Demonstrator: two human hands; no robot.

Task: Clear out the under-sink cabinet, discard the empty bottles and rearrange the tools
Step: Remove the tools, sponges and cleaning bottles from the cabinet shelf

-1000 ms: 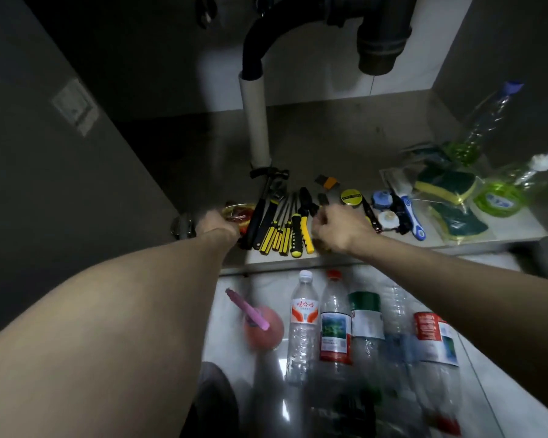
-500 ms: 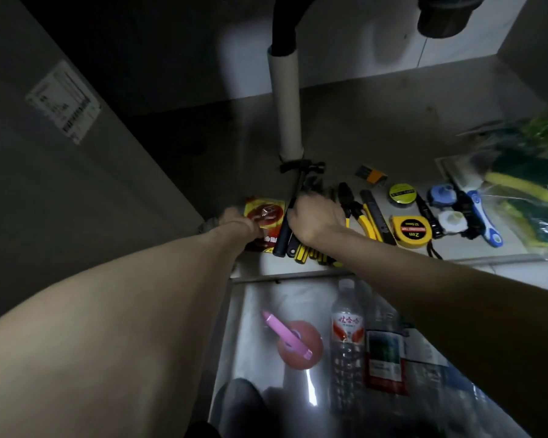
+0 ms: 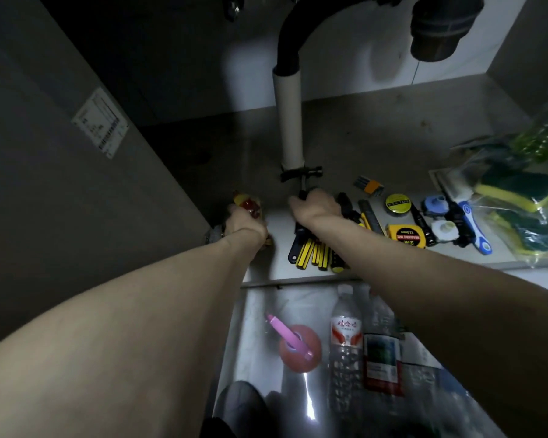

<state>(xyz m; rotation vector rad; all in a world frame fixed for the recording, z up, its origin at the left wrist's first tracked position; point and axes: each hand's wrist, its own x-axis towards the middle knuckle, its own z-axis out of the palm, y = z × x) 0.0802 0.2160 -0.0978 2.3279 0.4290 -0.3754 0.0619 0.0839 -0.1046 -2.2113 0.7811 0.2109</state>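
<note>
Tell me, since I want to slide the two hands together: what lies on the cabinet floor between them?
In the head view, nothing: the pale floor strip between the left hand and right hand is bare; the yellow-handled tools lie under the right wrist.

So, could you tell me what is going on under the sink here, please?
A person is sorting tools on the cabinet floor. The left hand holds a small red-and-yellow packet near the left wall, and the right hand rests on the bundle of yellow-and-black screwdrivers by the hammer. A tape measure, tape rolls and sponges lie in a row to the right. Plastic bottles and a pink plunger lie outside, in front of the cabinet.
</note>
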